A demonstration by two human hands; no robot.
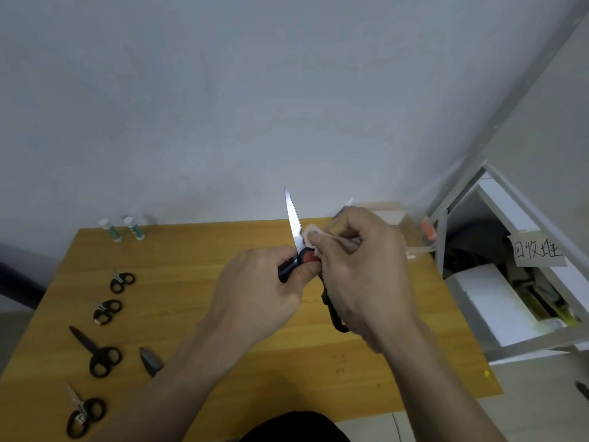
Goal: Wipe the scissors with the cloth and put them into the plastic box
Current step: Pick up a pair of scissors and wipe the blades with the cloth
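Above the middle of the wooden table [255, 371] the person holds a large pair of scissors [294, 224] spread wide open, blades pointing up and away. The left hand [255, 291] is curled round one black handle near the red pivot, thumb pressed against it, and carries the serrated blade that stands nearly upright. The right hand [363, 269] is closed over the other half of the scissors; its blade tip shows just beyond the knuckles and its black handle loop hangs below the palm. Between thumb and forefinger the right hand also pinches a small pale cloth [314, 237], which touches the scissors just beside the pivot. The plastic box [395, 215], clear and hard to make out, sits at the far right corner of the table, behind the right hand. Along the left edge of the table lie four smaller black-handled scissors [102, 355] in a row, well apart from the hands, with a small dark pointed cap [149, 362] just beside the third pair. Two white and green tubes [134, 228] lie at the far left corner. To the right of the table stands a grey metal shelf [497, 282] holding white boxes and a handwritten paper label [538, 250].
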